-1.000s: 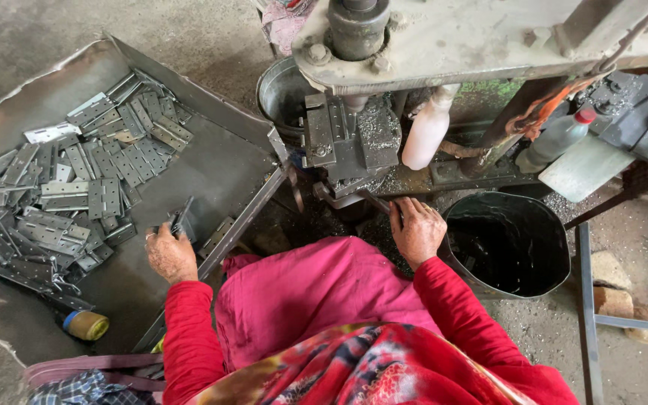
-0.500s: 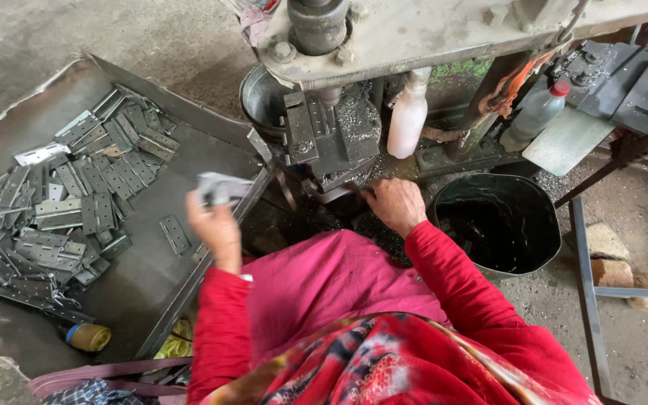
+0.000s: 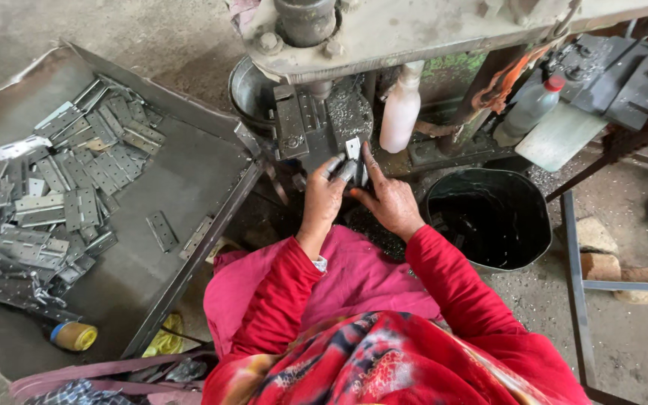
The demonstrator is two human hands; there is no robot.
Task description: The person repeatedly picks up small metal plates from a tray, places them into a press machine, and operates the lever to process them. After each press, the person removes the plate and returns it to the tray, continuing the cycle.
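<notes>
This is a small metal workshop, rough and grimy. A heavy press machine (image 3: 324, 112) with bolts and a greasy die block stands over a bare concrete floor (image 3: 624, 217) strewn with metal swarf. A big sheet-metal tray (image 3: 181, 157) holds a heap of stamped steel hinges (image 3: 54, 195). A black bucket (image 3: 489, 217) and plastic oil bottles (image 3: 400, 112) stand by the machine.

Silver-grey hinge plates (image 3: 54, 195) in a grey tray (image 3: 189, 172); red sleeves (image 3: 444, 285), pink cloth (image 3: 354, 277), black bucket (image 3: 489, 217), white bottle (image 3: 400, 112), yellow spool (image 3: 75, 336) are seen
</notes>
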